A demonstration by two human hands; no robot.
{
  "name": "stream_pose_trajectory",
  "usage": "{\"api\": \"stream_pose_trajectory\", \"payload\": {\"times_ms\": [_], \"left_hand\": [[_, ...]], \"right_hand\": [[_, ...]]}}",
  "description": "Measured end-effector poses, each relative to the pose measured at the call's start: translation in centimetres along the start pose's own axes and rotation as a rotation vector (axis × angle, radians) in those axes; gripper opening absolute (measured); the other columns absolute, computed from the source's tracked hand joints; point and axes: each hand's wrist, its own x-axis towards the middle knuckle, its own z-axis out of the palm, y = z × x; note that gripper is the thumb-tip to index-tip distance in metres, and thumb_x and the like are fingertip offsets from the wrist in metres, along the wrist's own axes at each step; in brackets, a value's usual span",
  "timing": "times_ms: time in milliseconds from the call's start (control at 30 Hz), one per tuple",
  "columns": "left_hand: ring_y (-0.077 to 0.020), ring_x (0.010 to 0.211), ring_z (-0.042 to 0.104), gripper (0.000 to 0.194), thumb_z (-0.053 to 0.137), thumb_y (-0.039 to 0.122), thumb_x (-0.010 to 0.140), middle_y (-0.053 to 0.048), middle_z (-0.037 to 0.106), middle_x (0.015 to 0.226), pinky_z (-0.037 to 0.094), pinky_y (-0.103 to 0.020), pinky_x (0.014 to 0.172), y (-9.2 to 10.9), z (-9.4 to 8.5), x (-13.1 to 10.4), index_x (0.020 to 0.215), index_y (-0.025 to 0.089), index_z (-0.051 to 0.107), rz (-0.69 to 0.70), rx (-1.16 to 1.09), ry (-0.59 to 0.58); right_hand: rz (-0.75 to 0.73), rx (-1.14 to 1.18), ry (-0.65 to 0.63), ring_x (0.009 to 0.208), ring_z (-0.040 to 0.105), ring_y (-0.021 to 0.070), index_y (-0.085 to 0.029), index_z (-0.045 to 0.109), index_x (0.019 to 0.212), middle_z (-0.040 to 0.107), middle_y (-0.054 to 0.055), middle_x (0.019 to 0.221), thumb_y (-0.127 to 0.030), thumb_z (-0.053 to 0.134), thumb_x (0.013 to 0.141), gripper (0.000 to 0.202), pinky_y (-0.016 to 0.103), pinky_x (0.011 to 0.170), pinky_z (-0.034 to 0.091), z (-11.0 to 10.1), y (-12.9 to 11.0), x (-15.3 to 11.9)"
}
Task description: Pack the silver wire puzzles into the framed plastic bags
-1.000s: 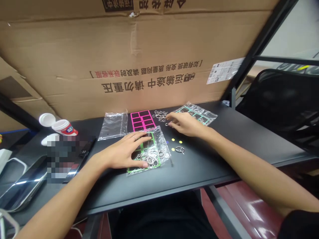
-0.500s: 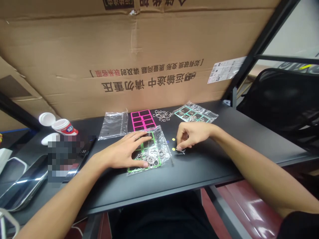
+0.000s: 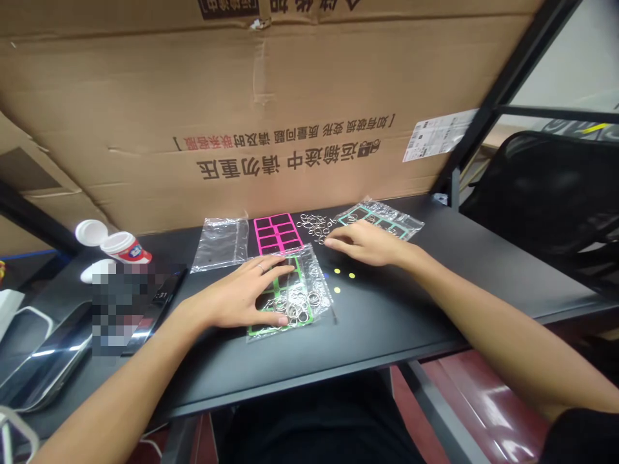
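My left hand lies flat with fingers apart on a clear plastic bag. Inside that bag are a green grid-shaped frame and several metal key rings. Beyond it, my right hand reaches to the near edge of a loose pile of key rings, thumb and forefinger closed at one key ring. Its other fingers are partly hidden. Three small yellow dots and a blue dot lie on the black table between my hands.
Behind the left hand are a pink grid frame and a clear bag. A bag with a teal frame lies back right. A white-and-red tub and a phone stand left. Cardboard walls the back.
My right hand has moved away from the yellow dots, back and left to the loose pile, with the key ring. One more yellow dot now shows. My left hand stays put.
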Motion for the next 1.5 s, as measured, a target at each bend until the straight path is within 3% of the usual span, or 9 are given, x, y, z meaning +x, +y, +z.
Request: {"api": "stream_pose_trajectory", "payload": {"times_ms": [167,367,533,667,900,1100,1200,1333,1500], "left_hand": [[-0.0442,0.169,0.027,0.104,0.067,0.088,0.091,-0.011,0.024,0.185,0.032,-0.063,0.135,0.1,-0.1,0.0,0.174,0.034,0.035,-0.021,-0.009,-0.012],[-0.0433,0.17,0.025,0.104,0.066,0.088,0.091,-0.011,0.024,0.186,0.031,-0.063,0.136,0.1,0.1,0.0,0.174,0.034,0.034,-0.018,-0.002,-0.009],[-0.0434,0.169,0.027,0.104,0.066,0.088,0.091,-0.011,0.025,0.185,0.032,-0.062,0.136,0.0,0.1,0.0,0.174,0.034,0.035,-0.009,0.003,-0.004],[-0.0428,0.17,0.025,0.103,0.066,0.087,0.092,-0.011,0.024,0.185,0.031,-0.062,0.136,0.1,0.0,0.0,0.174,0.033,0.034,-0.018,0.008,-0.01],[-0.0436,0.169,0.027,0.102,0.07,0.084,0.092,-0.012,0.026,0.185,0.034,-0.063,0.135,-0.1,0.3,0.0,0.174,0.033,0.036,-0.009,0.001,0.007],[-0.0435,0.169,0.027,0.104,0.067,0.086,0.092,-0.013,0.025,0.185,0.034,-0.063,0.135,0.0,0.1,0.0,0.174,0.031,0.036,-0.017,0.012,-0.003],[-0.0441,0.169,0.028,0.103,0.067,0.086,0.092,-0.013,0.027,0.184,0.035,-0.064,0.134,0.0,0.1,0.0,0.174,0.031,0.036,-0.016,0.007,0.0],[-0.0438,0.169,0.028,0.102,0.067,0.086,0.093,-0.013,0.026,0.184,0.036,-0.064,0.134,-0.2,0.2,-0.1,0.174,0.032,0.035,-0.004,0.012,0.007],[-0.0428,0.168,0.03,0.099,0.067,0.084,0.093,-0.012,0.028,0.184,0.036,-0.063,0.134,-0.1,0.1,-0.1,0.173,0.034,0.037,0.012,0.02,0.02]], "right_hand": [[-0.217,0.273,-0.167,0.072,0.068,0.0183,-0.019,0.085,0.117,0.083,0.006,0.091,-0.041,0.065,0.104,0.033,0.029,0.069,0.048,0.0,-1.4,-0.8],[-0.317,0.4,-0.414,0.058,0.057,0.0126,-0.017,0.087,0.116,0.07,-0.001,0.069,-0.032,0.071,0.098,0.028,0.025,0.06,0.044,0.9,-3.1,-0.9],[-0.294,0.426,-0.364,0.059,0.051,0.0108,-0.018,0.082,0.12,0.061,-0.006,0.068,-0.036,0.083,0.092,0.033,0.024,0.06,0.043,2.0,-2.7,-0.7],[-0.348,0.477,-0.372,0.067,0.057,0.0118,-0.019,0.082,0.12,0.068,-0.002,0.083,-0.045,0.094,0.082,0.047,0.023,0.062,0.047,3.1,-2.4,-0.4],[-0.415,0.368,-0.34,0.067,0.06,0.0112,-0.016,0.082,0.098,0.073,0.003,0.088,-0.034,0.077,0.099,0.018,0.023,0.063,0.048,3.2,-2.9,-0.2],[-0.467,0.341,-0.273,0.069,0.058,0.0121,-0.016,0.08,0.106,0.072,0.002,0.089,-0.048,0.091,0.087,0.039,0.024,0.063,0.047,3.4,-3.4,-0.3],[-0.481,0.276,-0.243,0.071,0.058,0.0128,-0.017,0.079,0.102,0.07,0.002,0.088,-0.042,0.086,0.091,0.029,0.025,0.066,0.046,3.5,-4.0,-0.2],[-0.415,0.26,-0.274,0.069,0.057,0.0124,-0.017,0.077,0.1,0.067,-0.001,0.081,-0.031,0.081,0.091,0.017,0.025,0.065,0.045,3.1,-3.6,-0.2],[-0.227,0.209,-0.236,0.065,0.061,0.0136,-0.019,0.074,0.099,0.069,-0.002,0.074,-0.031,0.077,0.092,0.015,0.026,0.065,0.045,2.2,-0.8,0.1]]}}
